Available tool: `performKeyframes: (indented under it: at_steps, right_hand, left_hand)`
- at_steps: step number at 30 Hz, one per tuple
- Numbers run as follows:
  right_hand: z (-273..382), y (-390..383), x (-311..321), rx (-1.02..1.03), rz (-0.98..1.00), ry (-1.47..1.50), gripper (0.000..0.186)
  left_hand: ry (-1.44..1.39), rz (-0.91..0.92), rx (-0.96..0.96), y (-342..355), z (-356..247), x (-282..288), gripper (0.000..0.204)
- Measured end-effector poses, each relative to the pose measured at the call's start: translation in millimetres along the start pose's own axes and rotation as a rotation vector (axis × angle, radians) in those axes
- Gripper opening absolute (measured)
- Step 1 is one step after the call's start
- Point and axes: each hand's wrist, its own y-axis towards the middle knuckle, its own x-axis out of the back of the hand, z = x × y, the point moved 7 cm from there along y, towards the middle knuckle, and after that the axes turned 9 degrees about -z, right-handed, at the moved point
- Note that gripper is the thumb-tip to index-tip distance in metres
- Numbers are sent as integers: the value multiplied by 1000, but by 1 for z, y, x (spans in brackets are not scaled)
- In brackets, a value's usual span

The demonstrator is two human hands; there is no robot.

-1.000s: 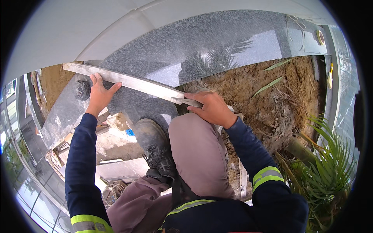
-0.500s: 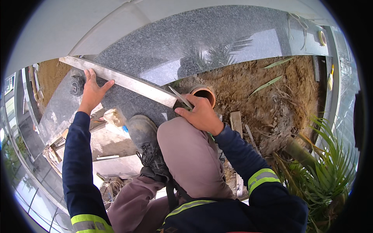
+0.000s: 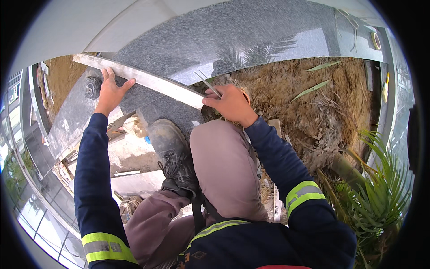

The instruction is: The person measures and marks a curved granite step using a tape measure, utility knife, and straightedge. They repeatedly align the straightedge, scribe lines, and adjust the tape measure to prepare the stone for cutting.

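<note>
A long, pale straight bar (image 3: 148, 80) lies slantwise across the polished grey stone slab (image 3: 154, 105). My left hand (image 3: 110, 92) rests at its left part, fingers spread, fingertips on the bar and thumb against its near edge. By the bar's right end, my right hand (image 3: 233, 106) is closed around a thin grey pointed tool (image 3: 207, 83), whose exact kind I cannot make out. The tool's tip points to the far left, over the stone beyond the bar. An orange pipe (image 3: 246, 95) in the soil is mostly hidden behind my right hand.
A small dark tape measure (image 3: 93, 88) sits left of my left hand. Bare soil (image 3: 345, 98) with fallen leaves spreads to the right. A palm plant (image 3: 380, 184) stands near right. Tape roll (image 3: 375, 41) and yellow-handled brush (image 3: 385, 87) lie at the far right edge.
My right hand has moved away from me with the pointed tool and now covers most of the pipe. My left hand stays on the bar. The whole view has shifted slightly.
</note>
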Motion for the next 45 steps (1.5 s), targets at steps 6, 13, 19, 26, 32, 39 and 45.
performKeyframes:
  at_steps: [6,13,19,26,32,39,45]
  right_hand:
    - [6,0,2,-83,-70,-2,36]
    - [14,-4,4,-103,-38,-39,36]
    - [11,-5,1,-160,-3,-72,40]
    - [-1,-3,2,-175,-19,-32,38]
    - [-3,1,-5,-129,-25,24,38]
    - [-4,-1,-5,-186,-25,-6,39]
    - [-8,0,-7,-218,2,76,37]
  left_hand:
    - [-38,10,43,-3,0,3,121]
    - [-21,14,-2,-1,-4,4,123]
    - [-12,-13,-1,-3,4,2,123]
    - [-16,28,38,-2,-11,10,119]
    - [-14,26,39,-3,-1,2,121]
    - [-34,52,77,-4,-5,10,124]
    - [-24,55,91,-5,-5,9,125]
